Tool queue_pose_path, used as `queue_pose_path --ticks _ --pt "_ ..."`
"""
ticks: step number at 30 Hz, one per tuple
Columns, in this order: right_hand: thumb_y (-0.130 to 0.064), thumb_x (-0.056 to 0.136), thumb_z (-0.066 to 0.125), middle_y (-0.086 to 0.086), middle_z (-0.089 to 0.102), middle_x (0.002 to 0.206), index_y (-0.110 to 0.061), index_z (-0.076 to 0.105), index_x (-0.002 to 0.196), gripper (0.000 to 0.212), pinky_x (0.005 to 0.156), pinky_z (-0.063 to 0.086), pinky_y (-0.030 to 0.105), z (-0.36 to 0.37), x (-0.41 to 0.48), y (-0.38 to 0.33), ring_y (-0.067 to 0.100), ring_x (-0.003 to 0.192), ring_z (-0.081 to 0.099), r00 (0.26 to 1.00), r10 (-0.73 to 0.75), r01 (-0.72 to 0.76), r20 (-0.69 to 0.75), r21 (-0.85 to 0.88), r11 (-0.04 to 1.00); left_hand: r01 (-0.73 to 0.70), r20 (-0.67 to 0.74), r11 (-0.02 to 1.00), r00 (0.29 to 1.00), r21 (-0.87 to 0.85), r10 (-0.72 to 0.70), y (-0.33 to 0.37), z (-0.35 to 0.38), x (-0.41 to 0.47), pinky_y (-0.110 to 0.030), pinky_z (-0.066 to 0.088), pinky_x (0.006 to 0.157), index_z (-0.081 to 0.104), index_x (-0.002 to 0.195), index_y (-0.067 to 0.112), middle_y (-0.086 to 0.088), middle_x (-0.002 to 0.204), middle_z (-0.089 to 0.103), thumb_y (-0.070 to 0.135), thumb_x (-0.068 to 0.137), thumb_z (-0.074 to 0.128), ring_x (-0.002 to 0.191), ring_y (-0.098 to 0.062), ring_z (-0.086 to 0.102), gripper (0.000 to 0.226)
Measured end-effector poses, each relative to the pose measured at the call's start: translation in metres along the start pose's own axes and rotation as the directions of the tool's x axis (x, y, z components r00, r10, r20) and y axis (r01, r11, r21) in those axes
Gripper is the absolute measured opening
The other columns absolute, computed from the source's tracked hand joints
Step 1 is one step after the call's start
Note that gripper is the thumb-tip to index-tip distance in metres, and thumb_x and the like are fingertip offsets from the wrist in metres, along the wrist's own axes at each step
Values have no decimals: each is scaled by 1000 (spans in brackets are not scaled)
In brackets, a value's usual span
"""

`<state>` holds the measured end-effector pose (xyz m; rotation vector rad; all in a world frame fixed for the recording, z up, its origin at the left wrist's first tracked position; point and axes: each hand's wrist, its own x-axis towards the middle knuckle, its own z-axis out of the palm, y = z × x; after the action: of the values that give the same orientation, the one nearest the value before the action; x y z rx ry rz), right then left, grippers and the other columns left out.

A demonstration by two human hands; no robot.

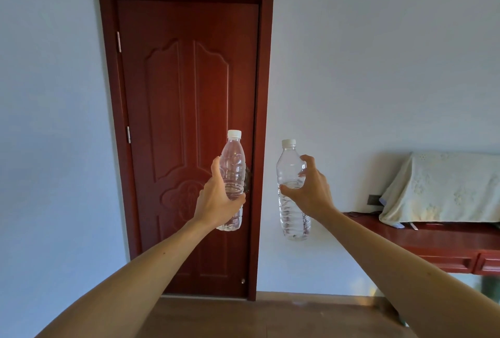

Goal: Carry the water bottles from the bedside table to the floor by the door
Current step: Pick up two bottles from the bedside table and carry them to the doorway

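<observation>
Two bottles, one per hand. Left fingers [240, 200] wrap the left bottle [232, 164] at mid-body; right fingers [304, 163] clasp the right bottle [293, 197] near its shoulder. Both upright, capped, held at chest height before the door [186, 88]. Carry step under way; next, probably stoop and stand both on the floor [270, 316] beside the door. One bench [433, 240] at right.

No text, label or number is readable anywhere.
</observation>
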<state>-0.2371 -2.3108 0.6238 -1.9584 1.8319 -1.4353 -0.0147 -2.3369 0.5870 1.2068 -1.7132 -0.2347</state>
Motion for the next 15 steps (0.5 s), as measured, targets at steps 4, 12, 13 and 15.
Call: queue_pose_path --ticks 4,12,13,15 --pt "-30 72 81 7 58 117 -21 32 138 82 73 43 31 25 29 0 20 89 53 1000 -11 11 -5 -5 1000 -2 -8 1000 1000 -8 2 -24 6 31 -45 57 78 8 145 33 11 104 66 32 72 73 81 -10 68 97" --pt "-32 71 80 9 57 121 -22 31 138 83 79 48 37 59 71 4 22 92 55 1000 5 -5 -10 0 1000 -28 -18 1000 999 -4 28 -60 15 74 -39 57 76 10 143 32 12 99 66 28 74 74 77 -7 67 95" --pt "-33 71 80 9 57 121 -22 31 138 84 81 49 39 62 74 5 22 93 54 1000 7 -7 -9 3 1000 -29 -18 1000 999 -7 29 -63 16 77 -37 56 77 9 143 33 12 101 66 28 74 74 79 -7 67 95" --pt "-34 71 80 9 57 121 -22 31 137 84 82 49 40 69 82 8 21 94 53 1000 6 -6 -4 1 1000 -22 -22 1000 1000 -6 22 -69 18 85 -34 52 77 9 144 33 11 103 66 30 74 74 81 -8 67 96"
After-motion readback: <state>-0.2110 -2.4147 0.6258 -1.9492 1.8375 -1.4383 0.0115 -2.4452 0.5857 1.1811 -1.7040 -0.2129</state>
